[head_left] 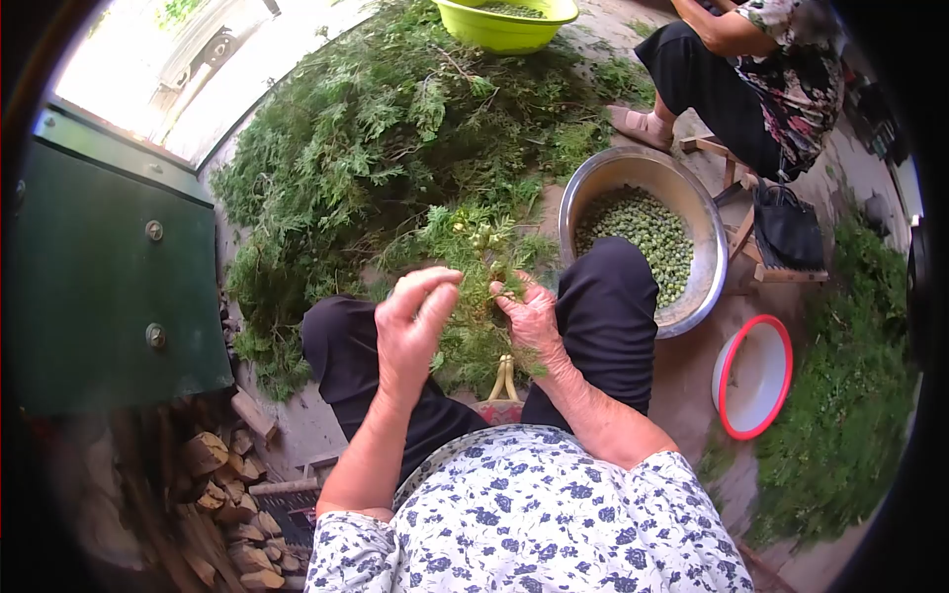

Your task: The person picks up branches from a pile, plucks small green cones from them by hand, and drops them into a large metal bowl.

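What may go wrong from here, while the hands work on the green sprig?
1. The left hand and right hand work on the sprig beside the metal bowl, not over it, so loosened pieces may fall on the ground instead of among the green berries.
2. The bowl stands close to the right knee; a leg movement might tip it.

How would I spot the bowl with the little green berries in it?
Find the big heap of green branches, then the right hand gripping a sprig in front of it. Just right of that hand sits the metal bowl, holding small green berries. Unlike the lime basin and the red-rimmed white bowl, it is shiny steel.
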Demonstrator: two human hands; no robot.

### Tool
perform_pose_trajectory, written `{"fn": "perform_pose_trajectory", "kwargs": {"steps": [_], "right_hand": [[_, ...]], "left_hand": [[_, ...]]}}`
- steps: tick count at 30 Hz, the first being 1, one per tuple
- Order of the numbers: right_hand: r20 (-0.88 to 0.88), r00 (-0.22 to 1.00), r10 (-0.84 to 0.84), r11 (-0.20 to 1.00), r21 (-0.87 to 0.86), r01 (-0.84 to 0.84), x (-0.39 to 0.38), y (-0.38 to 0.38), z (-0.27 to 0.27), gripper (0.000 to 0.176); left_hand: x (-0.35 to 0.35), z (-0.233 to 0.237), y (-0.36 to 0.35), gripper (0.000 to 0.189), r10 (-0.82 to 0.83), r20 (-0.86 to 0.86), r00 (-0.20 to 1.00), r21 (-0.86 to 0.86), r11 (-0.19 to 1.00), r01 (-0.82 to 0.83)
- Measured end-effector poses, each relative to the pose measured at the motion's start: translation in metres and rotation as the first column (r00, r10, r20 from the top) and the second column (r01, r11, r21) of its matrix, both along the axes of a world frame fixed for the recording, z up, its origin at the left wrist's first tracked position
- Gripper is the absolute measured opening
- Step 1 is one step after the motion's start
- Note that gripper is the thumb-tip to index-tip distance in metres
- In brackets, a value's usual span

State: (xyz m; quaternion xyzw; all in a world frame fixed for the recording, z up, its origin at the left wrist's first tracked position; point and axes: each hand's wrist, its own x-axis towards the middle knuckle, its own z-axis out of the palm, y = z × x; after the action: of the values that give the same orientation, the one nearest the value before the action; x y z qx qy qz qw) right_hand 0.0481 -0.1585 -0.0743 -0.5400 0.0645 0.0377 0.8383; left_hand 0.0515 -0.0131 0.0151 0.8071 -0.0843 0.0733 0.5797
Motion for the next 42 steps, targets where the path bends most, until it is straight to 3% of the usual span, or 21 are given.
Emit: {"fn": "perform_pose_trajectory", "kwargs": {"steps": [1, 2, 3, 5, 8, 9, 12, 14, 17, 19, 20, 21, 22, 23, 28, 31, 35, 37, 38, 40, 42], "right_hand": [[-0.001, 1.000, 0.009, 1.000, -0.003, -0.009, -0.001, 0.003, 0.002, 0.021], [-0.046, 0.998, 0.033, 0.997, 0.066, -0.030, -0.003, 0.006, 0.006, 0.020], [-0.091, 0.994, 0.060, 0.990, 0.136, -0.047, -0.005, 0.009, 0.008, 0.019], [-0.155, 0.972, 0.174, 0.984, 0.068, -0.165, -0.004, 0.012, 0.002, 0.018], [-0.193, 0.973, 0.125, 0.944, 0.324, -0.057, -0.007, 0.024, 0.004, 0.015], [-0.199, 0.972, 0.128, 0.946, 0.320, -0.059, -0.009, 0.025, 0.002, 0.015], [-0.210, 0.969, 0.127, 0.866, 0.500, -0.005, -0.010, 0.030, -0.005, 0.015], [-0.224, 0.964, 0.140, 0.859, 0.512, -0.006, -0.011, 0.032, -0.004, 0.015], [-0.228, 0.957, 0.177, 0.853, 0.521, -0.034, -0.012, 0.031, -0.001, 0.016], [-0.235, 0.943, 0.237, 0.873, 0.476, -0.101, -0.015, 0.031, 0.002, 0.017], [-0.236, 0.941, 0.244, 0.873, 0.477, -0.107, -0.016, 0.032, 0.002, 0.017], [-0.221, 0.945, 0.242, 0.897, 0.422, -0.131, -0.017, 0.033, 0.002, 0.018], [-0.206, 0.949, 0.239, 0.918, 0.366, -0.152, -0.018, 0.034, 0.002, 0.019], [-0.206, 0.948, 0.241, 0.918, 0.365, -0.154, -0.019, 0.034, 0.003, 0.019], [-0.196, 0.967, 0.162, 0.974, 0.191, -0.125, -0.022, 0.035, -0.001, 0.016], [-0.211, 0.975, 0.073, 0.997, 0.037, -0.067, -0.026, 0.039, -0.008, 0.012], [-0.211, 0.976, 0.057, 0.997, -0.039, -0.066, -0.027, 0.037, 0.004, 0.012], [-0.145, 0.987, 0.071, 0.959, -0.263, -0.108, -0.028, 0.034, 0.008, 0.010], [-0.145, 0.987, 0.071, 0.958, -0.265, -0.108, -0.028, 0.031, 0.006, 0.010], [-0.009, 0.990, 0.138, 0.876, -0.466, -0.126, -0.027, 0.024, 0.002, 0.012], [-0.045, 0.996, 0.078, 0.922, -0.378, -0.089, -0.023, 0.018, 0.007, 0.012]], "left_hand": [[-0.009, 0.010, -0.004, 0.016, -0.039, 0.162, 0.986, 0.077, 0.997, 0.027], [-0.016, 0.028, -0.006, 0.017, -0.209, 0.260, 0.943, 0.247, 0.958, 0.144], [-0.022, 0.036, -0.012, 0.020, -0.338, 0.281, 0.898, 0.297, 0.921, 0.253], [-0.024, 0.024, -0.017, 0.024, -0.362, 0.275, 0.891, 0.546, 0.821, 0.166], [-0.024, 0.000, -0.002, 0.017, -0.177, 0.299, 0.938, 0.699, 0.709, -0.089], [-0.028, -0.003, 0.002, 0.015, -0.114, 0.304, 0.946, 0.730, 0.666, -0.154], [-0.034, -0.016, 0.017, 0.008, -0.022, 0.238, 0.971, 0.743, 0.649, -0.167], [-0.035, -0.024, 0.022, 0.007, 0.025, 0.206, 0.978, 0.753, 0.635, -0.174], [-0.030, -0.038, 0.026, 0.003, 0.137, 0.052, 0.989, 0.664, 0.735, -0.137], [-0.026, -0.056, 0.031, 0.014, 0.155, -0.003, 0.988, 0.399, 0.906, -0.141], [-0.025, -0.062, 0.036, 0.020, 0.128, -0.122, 0.984, 0.338, 0.938, -0.080], [-0.026, -0.061, 0.035, 0.020, 0.134, -0.121, 0.984, 0.337, 0.937, -0.086], [-0.026, -0.059, 0.034, 0.020, 0.102, -0.370, 0.923, -0.056, 0.990, -0.132], [-0.027, -0.059, 0.032, 0.020, -0.034, -0.565, 0.824, -0.420, 0.872, -0.252], [-0.031, -0.063, 0.034, 0.022, -0.075, -0.581, 0.810, -0.417, 0.882, -0.218], [-0.034, -0.063, 0.032, 0.022, -0.105, -0.624, 0.774, -0.502, 0.813, -0.294], [-0.036, -0.066, 0.033, 0.021, -0.215, -0.671, 0.709, -0.600, 0.720, -0.349], [-0.035, -0.064, 0.032, 0.021, -0.229, -0.670, 0.706, -0.611, 0.710, -0.350], [-0.034, -0.062, 0.031, 0.020, -0.199, -0.682, 0.704, -0.572, 0.744, -0.344], [-0.034, -0.062, 0.032, 0.020, -0.167, -0.694, 0.700, -0.531, 0.776, -0.341], [-0.033, -0.066, 0.035, 0.016, -0.176, -0.667, 0.724, -0.534, 0.790, -0.300]]}}
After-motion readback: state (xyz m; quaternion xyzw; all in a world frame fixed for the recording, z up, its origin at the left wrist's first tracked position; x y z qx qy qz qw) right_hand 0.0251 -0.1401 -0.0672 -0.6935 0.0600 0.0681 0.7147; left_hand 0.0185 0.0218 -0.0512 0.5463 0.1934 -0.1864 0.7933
